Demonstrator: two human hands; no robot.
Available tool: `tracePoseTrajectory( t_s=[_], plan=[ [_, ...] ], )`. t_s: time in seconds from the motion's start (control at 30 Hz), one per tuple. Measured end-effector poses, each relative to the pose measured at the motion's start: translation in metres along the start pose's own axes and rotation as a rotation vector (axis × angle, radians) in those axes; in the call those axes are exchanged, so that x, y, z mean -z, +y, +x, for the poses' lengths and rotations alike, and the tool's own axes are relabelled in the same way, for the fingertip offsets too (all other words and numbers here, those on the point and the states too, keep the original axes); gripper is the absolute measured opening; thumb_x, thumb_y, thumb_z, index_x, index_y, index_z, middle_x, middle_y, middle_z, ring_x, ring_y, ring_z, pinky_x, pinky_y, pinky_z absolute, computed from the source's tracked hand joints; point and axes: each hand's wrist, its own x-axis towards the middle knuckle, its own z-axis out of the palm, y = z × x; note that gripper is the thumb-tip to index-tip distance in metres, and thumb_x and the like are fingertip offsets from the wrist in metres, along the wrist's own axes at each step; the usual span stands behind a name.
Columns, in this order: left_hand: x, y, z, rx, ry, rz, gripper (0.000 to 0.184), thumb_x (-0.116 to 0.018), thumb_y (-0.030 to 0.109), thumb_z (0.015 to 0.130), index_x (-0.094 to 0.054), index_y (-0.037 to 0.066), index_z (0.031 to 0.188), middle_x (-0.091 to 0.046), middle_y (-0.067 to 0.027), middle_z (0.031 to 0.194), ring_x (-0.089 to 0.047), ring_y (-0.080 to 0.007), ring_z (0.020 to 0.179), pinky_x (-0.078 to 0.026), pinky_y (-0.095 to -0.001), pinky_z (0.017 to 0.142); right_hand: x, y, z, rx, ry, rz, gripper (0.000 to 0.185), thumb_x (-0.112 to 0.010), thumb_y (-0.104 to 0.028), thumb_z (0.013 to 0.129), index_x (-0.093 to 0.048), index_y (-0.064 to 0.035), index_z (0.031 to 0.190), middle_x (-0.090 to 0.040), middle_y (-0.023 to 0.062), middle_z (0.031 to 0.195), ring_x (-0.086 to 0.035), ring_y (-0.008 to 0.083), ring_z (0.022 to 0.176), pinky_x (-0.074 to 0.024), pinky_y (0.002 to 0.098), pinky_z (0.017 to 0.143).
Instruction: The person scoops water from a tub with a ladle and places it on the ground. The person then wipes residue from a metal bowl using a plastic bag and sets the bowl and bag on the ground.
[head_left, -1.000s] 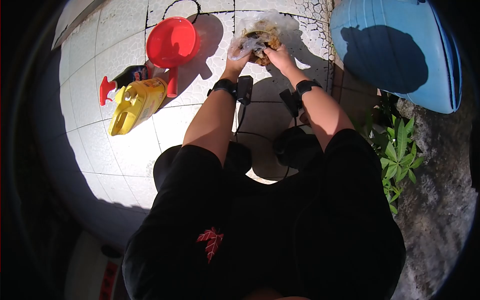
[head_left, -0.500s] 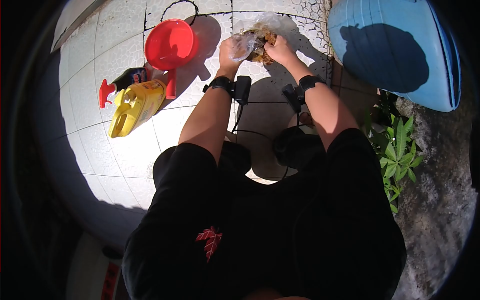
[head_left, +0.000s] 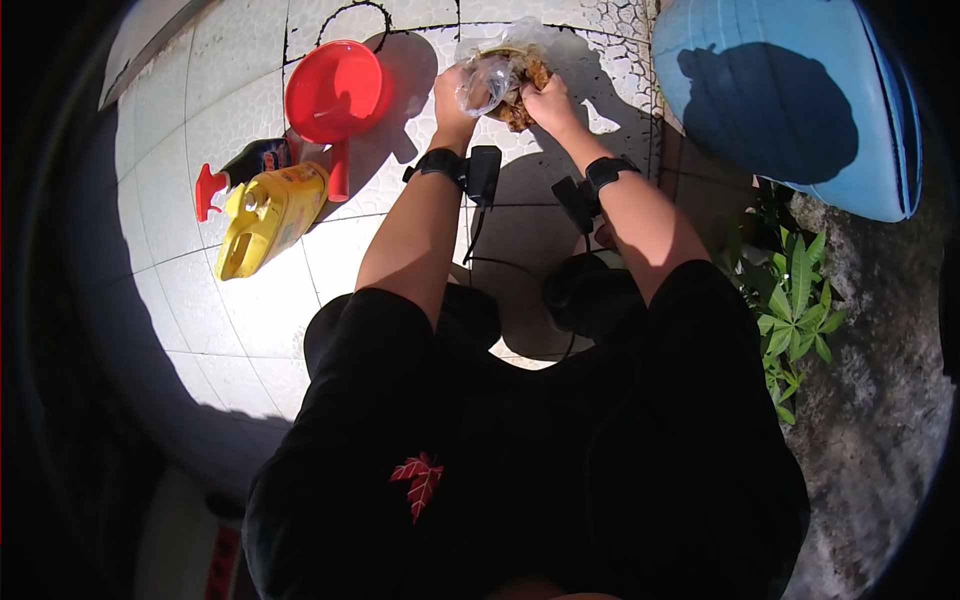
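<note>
At the top middle, over the tiled floor, a crumpled clear plastic bag [head_left: 484,84] is between my two hands. Brown, lumpy stuff [head_left: 524,92] shows in and beside it; its kind is too blurred to name. My left hand [head_left: 453,98] is closed on the left side of the bag, its fingertips partly hidden by the plastic. On the other side, my right hand [head_left: 549,104] is closed in a pinch at the edge of the brown stuff. Whether it grips plastic or the lumps is hard to see.
Left of my hands lie a red dipper [head_left: 338,92], a yellow jug [head_left: 268,218] and a dark spray bottle [head_left: 258,160] with a red trigger. A large blue container [head_left: 700,60] stands at the upper right, above a green plant [head_left: 796,300].
My right hand has shifted slightly left and down at the bag's edge. The plastic near my left hand has opened out rounder, and more of the brown stuff shows.
</note>
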Motion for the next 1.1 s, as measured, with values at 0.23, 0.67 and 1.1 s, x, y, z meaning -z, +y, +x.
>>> tracePoseTrajectory(
  t_s=[0.23,0.67,1.1],
  plan=[
    [-0.007,0.004,0.000,-0.029,0.014,-0.184,0.025,-0.059,0.023,0.081,-0.067,0.004,0.095,-0.067,-0.0158,0.077,-0.066,-0.0268,0.069,-0.050,-0.0317,0.064,0.004,0.002,0.000,0.011,0.047,0.130,0.042,-0.054,-0.025,0.077,-0.054,0.0061,0.104,-0.056,0.0306,0.106,-0.051,0.0431,0.106,-0.0413,0.0426,0.093],
    [-0.007,-0.014,0.001,0.017,-0.074,-0.405,0.029,-0.058,0.016,0.080,-0.064,0.004,0.106,-0.064,-0.0146,0.104,-0.061,-0.0298,0.093,-0.047,-0.0355,0.081,0.006,-0.035,-0.030,0.002,0.209,0.051,0.040,-0.050,-0.031,0.078,-0.056,0.0034,0.097,-0.057,0.0333,0.098,-0.054,0.0492,0.093,-0.0433,0.0495,0.086],
    [0.000,-0.014,0.001,-0.318,-0.020,-0.246,0.025,-0.059,0.014,0.083,-0.064,-0.002,0.100,-0.066,-0.0116,0.100,-0.062,-0.0197,0.087,-0.048,-0.0293,0.079,0.004,-0.035,-0.031,0.024,0.240,-0.020,0.039,-0.049,-0.030,0.079,-0.057,0.0047,0.096,-0.058,0.0317,0.097,-0.055,0.0476,0.091,-0.0440,0.0493,0.085]
  ],
)
